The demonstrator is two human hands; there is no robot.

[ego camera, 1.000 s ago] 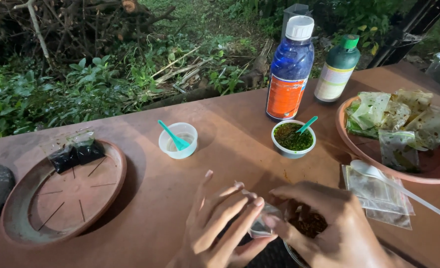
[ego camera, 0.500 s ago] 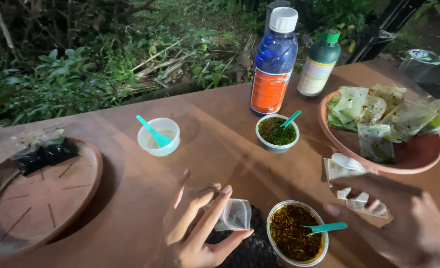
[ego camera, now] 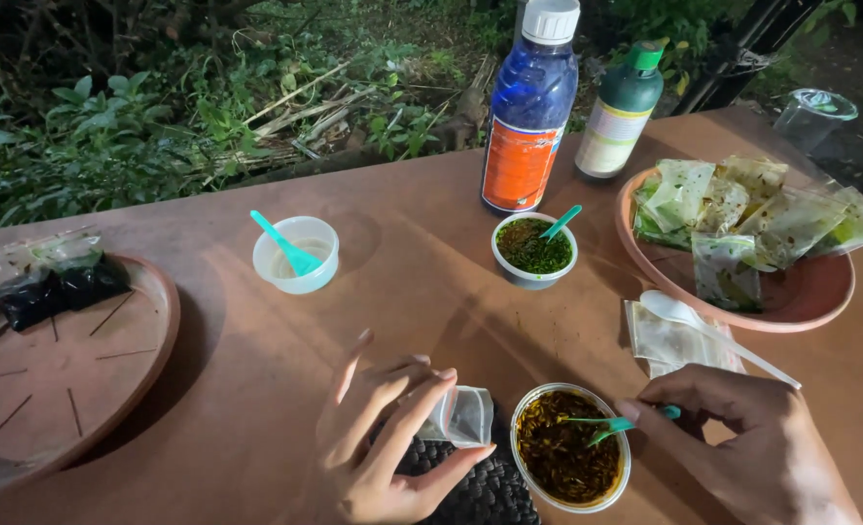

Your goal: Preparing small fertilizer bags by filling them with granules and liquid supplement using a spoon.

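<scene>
Outdoors at night, a reddish-brown table (ego camera: 422, 282) stands against a bank of green weeds and fallen branches (ego camera: 208, 107).

Near the table's front edge the left hand (ego camera: 383, 437) pinches a small clear plastic bag (ego camera: 462, 416) between thumb and fingers, its mouth turned toward a white cup of dark brown shredded material (ego camera: 569, 457) just to its right. Under the hand and bag lies a black woven mat (ego camera: 480, 491), partly hidden. The right hand (ego camera: 752, 452) is closed on the handle of a small teal spoon (ego camera: 611, 426), thumb and forefinger pinching its end, and the spoon's bowl rests in the brown material inside the cup.

Farther back, a second white cup holds a dark green chopped mix (ego camera: 534, 249) with another teal spoon standing in it. To its left, well apart, a translucent cup of pale liquid (ego camera: 296, 255) carries a third teal spoon. Behind the green cup stand a tall blue bottle with an orange label and white cap (ego camera: 530, 107) and, beside it, a smaller dark green bottle with a pale label (ego camera: 619, 102).

On the right a terracotta saucer (ego camera: 801, 297) is piled with filled clear packets of greenish matter (ego camera: 733, 209). Just in front of it a white plastic spoon (ego camera: 713, 335) lies across a few empty clear bags (ego camera: 669, 340). At the far left a larger brown saucer (ego camera: 62, 369) holds a bag of black material (ego camera: 57, 282) at its back rim. An upturned clear cup (ego camera: 812, 115) sits at the far right corner.
</scene>
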